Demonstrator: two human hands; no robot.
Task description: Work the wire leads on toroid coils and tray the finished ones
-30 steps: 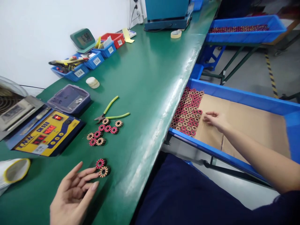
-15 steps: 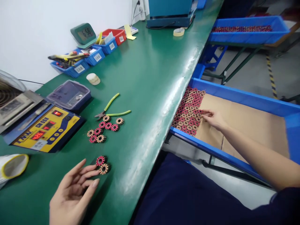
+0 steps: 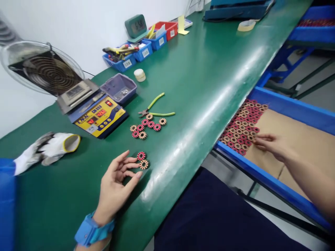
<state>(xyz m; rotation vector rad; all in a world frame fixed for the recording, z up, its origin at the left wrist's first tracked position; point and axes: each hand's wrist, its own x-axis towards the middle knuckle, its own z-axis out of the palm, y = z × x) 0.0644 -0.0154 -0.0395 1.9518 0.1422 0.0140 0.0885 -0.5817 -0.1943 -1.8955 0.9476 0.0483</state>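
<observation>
My left hand [image 3: 119,184], with a blue strap at the wrist, rests on the green bench with fingers apart. Its fingertips are beside two small wire-wound ring coils, a red one [image 3: 141,156] and a copper-coloured one [image 3: 143,164]. My right hand [image 3: 273,145] reaches into a blue tray [image 3: 293,104] on the right. Its fingers are pinched together at the edge of the packed red and copper coils [image 3: 242,125], seemingly on a coil there, mostly hidden by the fingertips. Farther up the bench lies a loose group of several coils [image 3: 144,122].
Green-handled cutters [image 3: 162,114] touch the loose coils. At left are a yellow-fronted soldering device [image 3: 102,116], a purple box [image 3: 119,85] and white gloves [image 3: 59,146]. Tool bins [image 3: 123,64] and a clock [image 3: 136,26] line the wall. Cardboard [image 3: 300,139] covers the tray's floor.
The view has swung left, bringing the gloves and my wrist strap into sight. My right hand has shifted slightly along the coils' edge. My left hand stays beside the same two coils.
</observation>
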